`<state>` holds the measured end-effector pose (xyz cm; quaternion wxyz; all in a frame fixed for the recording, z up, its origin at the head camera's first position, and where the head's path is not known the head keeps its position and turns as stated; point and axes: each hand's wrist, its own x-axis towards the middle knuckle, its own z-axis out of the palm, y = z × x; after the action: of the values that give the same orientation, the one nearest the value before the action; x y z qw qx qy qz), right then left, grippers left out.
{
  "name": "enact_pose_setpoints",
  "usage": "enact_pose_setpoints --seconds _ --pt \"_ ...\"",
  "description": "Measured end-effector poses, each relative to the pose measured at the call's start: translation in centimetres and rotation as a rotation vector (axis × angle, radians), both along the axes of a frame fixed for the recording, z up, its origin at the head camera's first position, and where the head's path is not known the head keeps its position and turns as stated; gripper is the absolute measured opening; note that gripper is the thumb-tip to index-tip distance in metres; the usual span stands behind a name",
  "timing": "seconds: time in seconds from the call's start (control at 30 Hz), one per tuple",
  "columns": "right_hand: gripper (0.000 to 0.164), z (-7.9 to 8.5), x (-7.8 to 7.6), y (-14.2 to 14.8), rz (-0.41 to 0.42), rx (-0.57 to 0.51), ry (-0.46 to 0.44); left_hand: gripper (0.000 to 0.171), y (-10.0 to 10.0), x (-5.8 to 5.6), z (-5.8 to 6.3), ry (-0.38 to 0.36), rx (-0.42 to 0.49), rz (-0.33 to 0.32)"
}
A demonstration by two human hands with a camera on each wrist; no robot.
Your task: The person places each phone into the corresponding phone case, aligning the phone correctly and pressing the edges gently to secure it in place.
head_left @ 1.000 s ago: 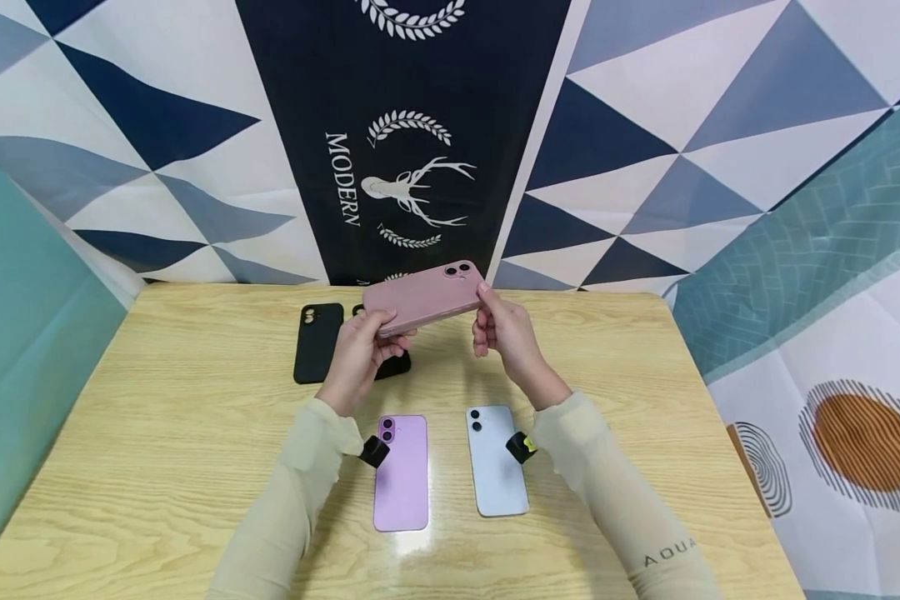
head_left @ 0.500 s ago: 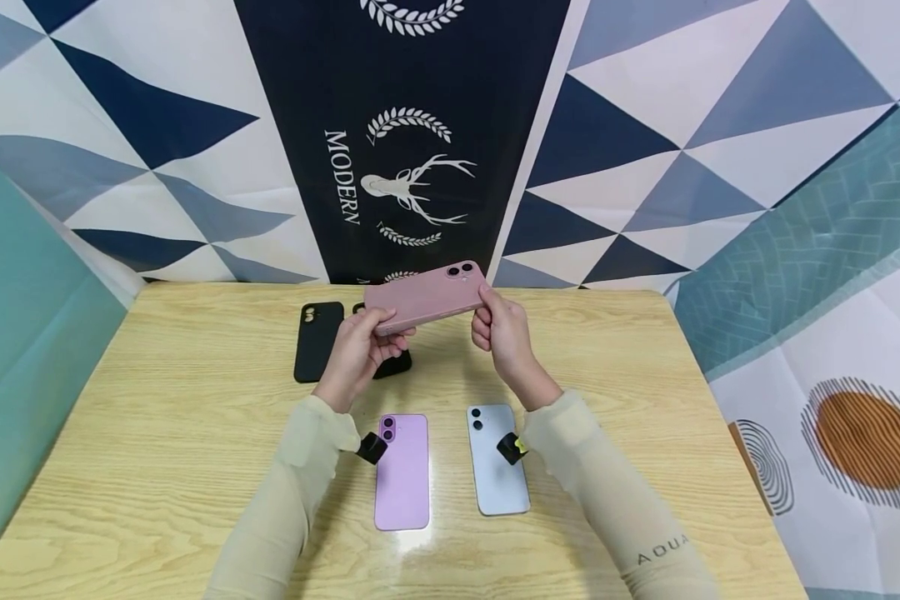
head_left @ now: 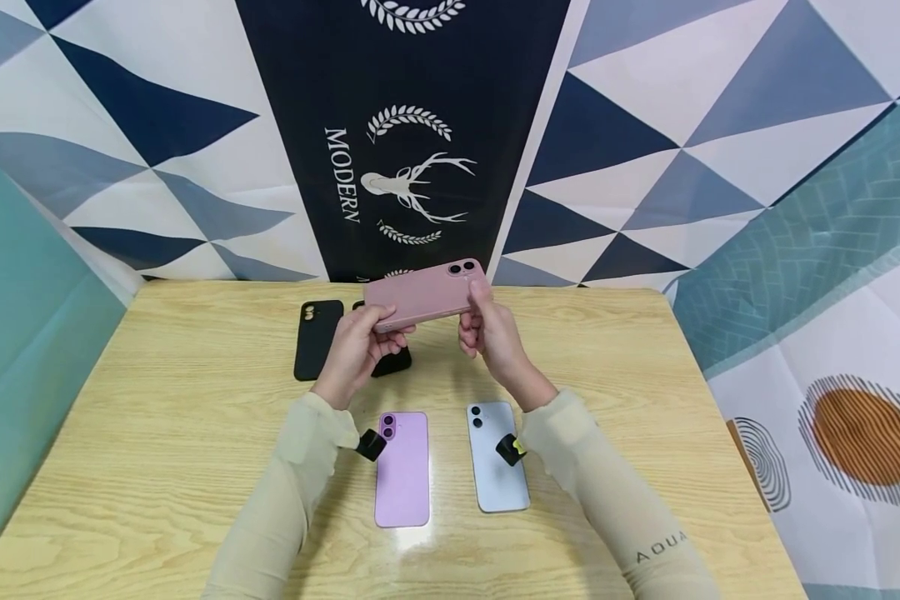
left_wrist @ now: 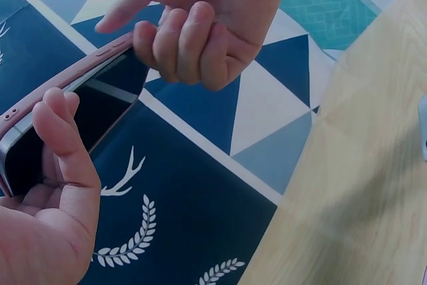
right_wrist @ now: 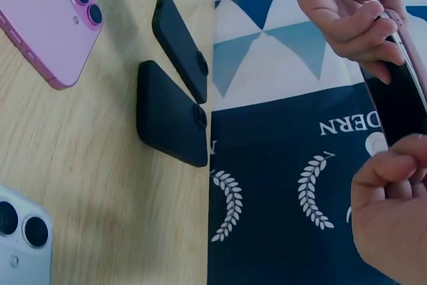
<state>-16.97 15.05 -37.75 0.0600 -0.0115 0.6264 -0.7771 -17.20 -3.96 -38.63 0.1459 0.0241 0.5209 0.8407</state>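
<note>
Above the far side of the table, both hands hold a phone in a pink case [head_left: 420, 298]. Its back, with two camera lenses at the right end, faces up in the head view. My left hand [head_left: 356, 350] grips the left end, thumb on the back and fingers underneath. At the right end, my right hand [head_left: 501, 342] pinches the near edge, thumb on the back below the lenses and fingers curled. From below, the left wrist view shows the phone's dark screen [left_wrist: 110, 101] framed by the pink case [left_wrist: 63, 78], a silver edge visible along it.
Two black phone cases [head_left: 318, 342] lie at the back of the wooden table [head_left: 195, 433], one partly hidden by my left hand. A purple phone [head_left: 402, 483] and a light blue phone [head_left: 499, 487] lie nearer. Patterned cloth [head_left: 607, 150] hangs behind the table.
My right thumb has moved left from the case's right corner onto its back, the curled fingers shifting with it. My left hand and the phone have stayed nearly still.
</note>
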Motion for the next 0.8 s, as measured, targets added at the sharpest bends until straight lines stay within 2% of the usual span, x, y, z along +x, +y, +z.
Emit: enact_pose_setpoints --seconds 0.1,0.37,0.53,0.67,0.8 --pt "0.042 0.1 0.1 -0.3 0.018 -0.045 -0.021 0.017 0.1 0.0 0.0 0.008 0.009 -0.013" --pt "0.039 0.0 0.2 -0.9 0.002 -0.191 -0.015 0.016 0.1 0.1 0.1 0.007 0.004 -0.025" --pt "0.04 -0.4 0.4 -1.1 0.016 -0.203 -0.013 0.017 0.2 0.0 0.1 0.008 -0.011 -0.029" --pt "0.043 -1.0 0.6 -1.5 0.094 -0.162 -0.017 0.018 0.3 0.0 0.1 0.011 -0.011 -0.037" --pt "0.037 -1.2 0.7 -2.0 0.15 -0.142 0.016 0.017 0.5 0.1 0.2 0.009 -0.022 -0.049"
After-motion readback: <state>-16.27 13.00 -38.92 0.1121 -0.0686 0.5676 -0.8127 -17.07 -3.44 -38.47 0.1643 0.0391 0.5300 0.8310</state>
